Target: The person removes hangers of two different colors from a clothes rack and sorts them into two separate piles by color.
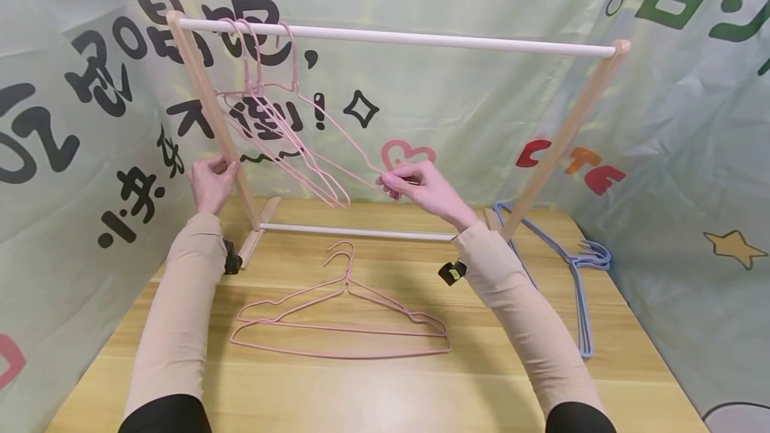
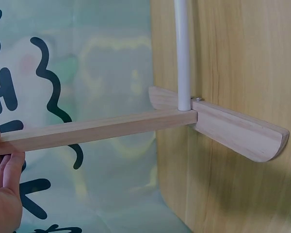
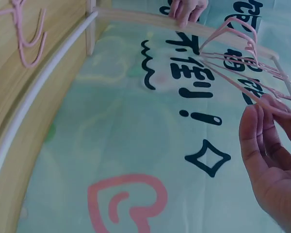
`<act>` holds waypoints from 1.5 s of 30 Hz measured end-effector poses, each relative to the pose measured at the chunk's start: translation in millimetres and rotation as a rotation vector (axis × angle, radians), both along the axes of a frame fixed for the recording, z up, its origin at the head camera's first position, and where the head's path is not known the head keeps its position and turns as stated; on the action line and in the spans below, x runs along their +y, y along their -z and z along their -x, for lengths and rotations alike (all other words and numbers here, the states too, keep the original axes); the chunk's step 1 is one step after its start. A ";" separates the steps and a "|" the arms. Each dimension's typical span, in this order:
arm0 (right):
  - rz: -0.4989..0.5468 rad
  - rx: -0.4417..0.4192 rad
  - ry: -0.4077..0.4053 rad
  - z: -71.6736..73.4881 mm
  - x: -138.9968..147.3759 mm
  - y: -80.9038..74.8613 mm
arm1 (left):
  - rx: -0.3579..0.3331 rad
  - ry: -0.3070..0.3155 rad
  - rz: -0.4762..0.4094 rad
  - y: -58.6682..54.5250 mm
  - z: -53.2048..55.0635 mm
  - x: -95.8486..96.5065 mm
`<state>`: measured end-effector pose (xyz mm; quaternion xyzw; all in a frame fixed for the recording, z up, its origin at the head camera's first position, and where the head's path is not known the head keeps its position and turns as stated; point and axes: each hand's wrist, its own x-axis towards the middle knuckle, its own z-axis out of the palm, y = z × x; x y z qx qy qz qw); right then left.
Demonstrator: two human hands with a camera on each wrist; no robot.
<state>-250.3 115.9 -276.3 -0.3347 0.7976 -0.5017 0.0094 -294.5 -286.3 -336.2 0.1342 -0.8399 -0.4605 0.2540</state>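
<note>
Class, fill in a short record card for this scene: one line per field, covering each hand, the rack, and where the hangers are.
Left hand: left hand grips the rack's left post
Right hand: right hand pinches the end of a pink hanger on the rail
Rack: wooden rack, white top rail, standing on the wooden table
Hangers on rail: pink ones, bunched near the left end
Hangers on table: pink pair in front of the rack; blue hangers to the right
Backdrop: green printed cloth
</note>
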 end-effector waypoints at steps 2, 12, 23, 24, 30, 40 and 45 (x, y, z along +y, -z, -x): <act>0.019 -0.061 -0.020 1.5 -3.5 -0.7 | -0.001 -0.003 0.000 -0.2 0.2 0.3; 0.104 -0.251 -0.067 4.8 -7.9 -4.4 | -0.003 -0.016 -0.005 2.0 1.4 0.9; 0.076 -0.403 -0.118 5.4 -10.3 -15.3 | -0.005 -0.015 -0.004 1.3 0.6 -0.6; 0.071 -0.413 -0.124 5.3 -10.7 -16.0 | -0.004 -0.016 -0.003 1.1 0.5 -0.7; 0.071 -0.437 -0.108 3.7 -11.1 -17.6 | -0.001 -0.014 -0.004 1.4 0.9 -0.5; 0.164 -0.457 -0.082 5.3 -4.7 -12.8 | 0.011 0.000 -0.007 0.2 1.5 -0.3; 0.186 -0.507 -0.053 4.7 -2.7 -9.4 | 0.012 -0.004 -0.007 -0.1 1.9 0.1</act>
